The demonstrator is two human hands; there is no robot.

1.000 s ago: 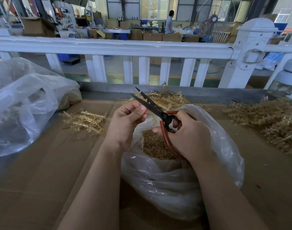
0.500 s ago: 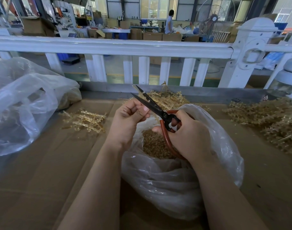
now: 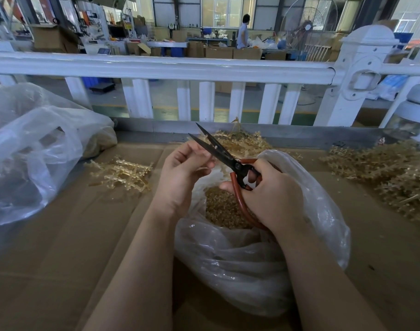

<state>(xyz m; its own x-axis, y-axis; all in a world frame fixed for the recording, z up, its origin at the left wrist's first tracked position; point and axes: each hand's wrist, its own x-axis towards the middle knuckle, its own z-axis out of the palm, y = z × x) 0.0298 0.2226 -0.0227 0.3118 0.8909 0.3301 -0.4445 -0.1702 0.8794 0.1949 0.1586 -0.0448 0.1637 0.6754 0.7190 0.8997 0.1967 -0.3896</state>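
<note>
Head view: the right hand [image 3: 273,194] grips the red handles of the scissors [image 3: 228,156], fingers curled round the loops. The black blades are parted and point up and to the left over the mouth of the clear bag [image 3: 252,259] of golden bits [image 3: 223,209]. The left hand [image 3: 182,175], fingers curled, pinches a small pale sprig [image 3: 205,167] just beside the lower blade; bag and loose sprig pile [image 3: 120,173] lie on cardboard [image 3: 85,235].

Single wide-angle head view, forward and down, close above left hand [image 3: 180,180] and right hand [image 3: 273,197], white railing [image 3: 180,68] beyond.
</note>
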